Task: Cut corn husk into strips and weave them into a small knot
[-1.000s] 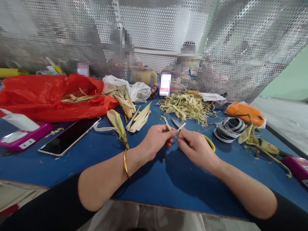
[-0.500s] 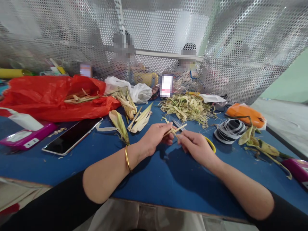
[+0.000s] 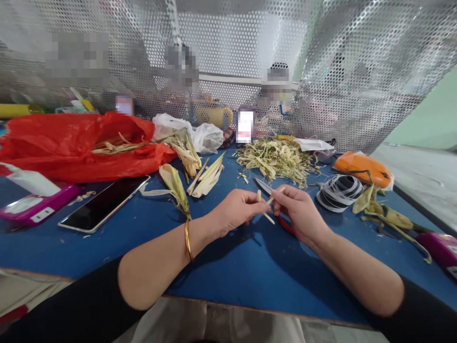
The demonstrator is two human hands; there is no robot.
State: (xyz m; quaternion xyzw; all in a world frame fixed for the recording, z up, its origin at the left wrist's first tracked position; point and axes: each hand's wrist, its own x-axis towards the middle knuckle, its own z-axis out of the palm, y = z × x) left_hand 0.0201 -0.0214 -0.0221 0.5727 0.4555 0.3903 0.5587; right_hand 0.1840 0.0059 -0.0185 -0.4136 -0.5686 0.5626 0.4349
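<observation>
Above the middle of the blue table (image 3: 221,257), my left hand (image 3: 235,209) is closed, pinching a pale folded strip of corn husk (image 3: 269,218) between thumb and fingers. My right hand (image 3: 302,209) is also closed, its thumb and index finger gripping one end of the strip. Short ends of the strip stick out between the hands. Scissors (image 3: 263,185) appear to lie on the table behind and under my right hand; a blade and part of a red handle show, and the hand hides the rest. My left wrist wears a gold bangle (image 3: 188,240).
Beyond the hands is a pile of husk scraps (image 3: 278,159). Husks (image 3: 210,176), a phone (image 3: 105,202) and a red plastic bag (image 3: 64,145) are on the left. A spool of white line (image 3: 339,193) and an orange packet (image 3: 364,169) are on the right. A perforated metal screen (image 3: 232,52) stands behind.
The hands have shifted slightly; my right hand has turned and risen a little. The strip now shows different ends. A red scissor handle shows now, where a yellow one showed before.
</observation>
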